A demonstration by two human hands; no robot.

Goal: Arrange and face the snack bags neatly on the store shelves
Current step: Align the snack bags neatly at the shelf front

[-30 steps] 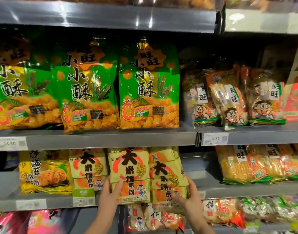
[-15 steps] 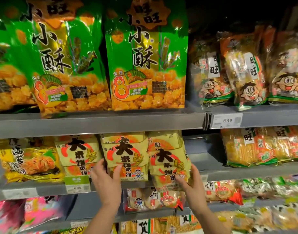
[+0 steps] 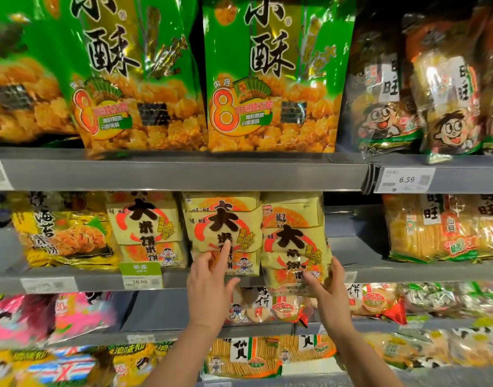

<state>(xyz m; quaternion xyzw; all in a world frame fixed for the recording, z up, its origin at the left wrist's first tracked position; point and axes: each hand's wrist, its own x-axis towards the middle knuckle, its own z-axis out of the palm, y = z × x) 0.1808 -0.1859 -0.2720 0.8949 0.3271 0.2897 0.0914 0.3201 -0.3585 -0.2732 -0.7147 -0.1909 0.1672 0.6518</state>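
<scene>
Shelf point(image 3: 100, 283) | left hand point(image 3: 209, 286) off middle bag point(image 3: 223, 224), fingers now spread, index on it; right hand point(image 3: 329, 291) still pinching right bag point(image 3: 295, 241); facing unfinished

I see green bags point(image 3: 273, 79) cropped by top edge. Pink bags point(image 3: 44, 317) lower left blurred. Right hand point(image 3: 327, 294) hides lower corner of rightmost yellow bag point(image 3: 293, 238). Left price tag point(image 3: 48, 284) unreadable.

Three yellow rice-cracker bags point(image 3: 223, 227) face out on the middle shelf point(image 3: 72, 283), rightmost bag point(image 3: 293, 247) overlapping its edge.
</scene>
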